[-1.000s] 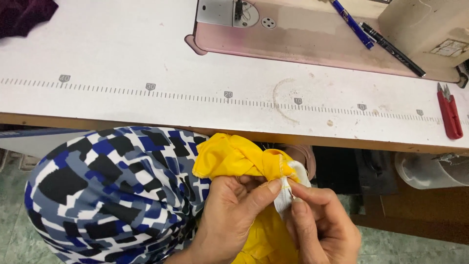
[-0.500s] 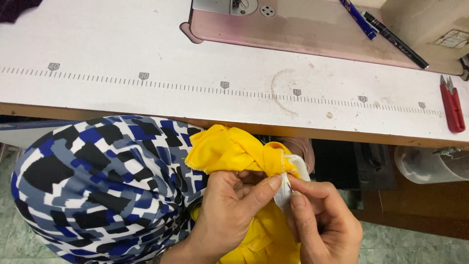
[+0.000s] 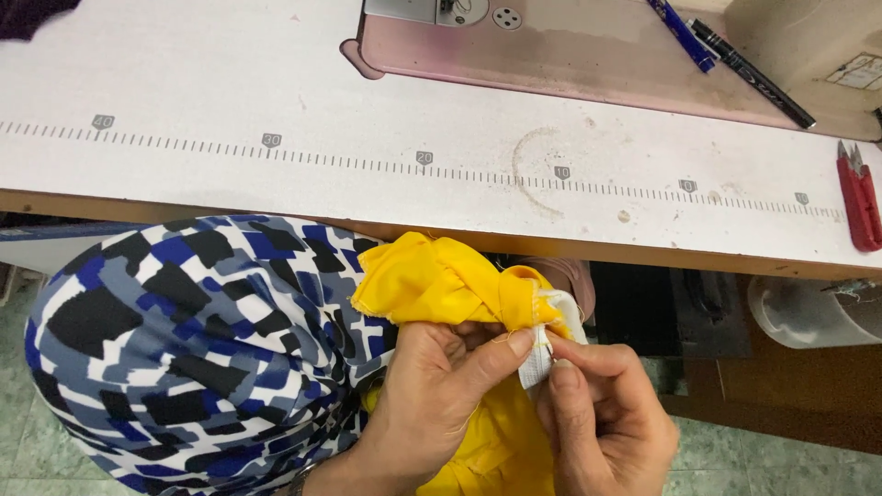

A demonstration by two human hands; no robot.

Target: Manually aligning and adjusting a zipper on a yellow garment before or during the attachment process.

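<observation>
A bunched yellow fabric [image 3: 432, 280] lies in my lap below the table's front edge. My left hand [image 3: 441, 395] grips it from below, thumb pressed on its seam. A small white tag [image 3: 537, 366] sticks out of that seam. My right hand [image 3: 606, 422] pinches the tag between thumb and forefinger, right beside the left thumb. The lower part of the yellow fabric hangs down between my two hands and is partly hidden by them.
A white sewing table [image 3: 230, 83] with a printed ruler strip runs across the top. A pink machine base [image 3: 551, 46] holds two pens [image 3: 726, 46]. Red thread snips [image 3: 859, 197] lie at the right edge. A blue, black and white patterned garment [image 3: 175, 349] covers my left knee. A white bin [image 3: 808, 312] stands under the table.
The view has shifted slightly. Both hands keep their hold on the yellow fabric and the white tag, with only small finger movements at the seam.
</observation>
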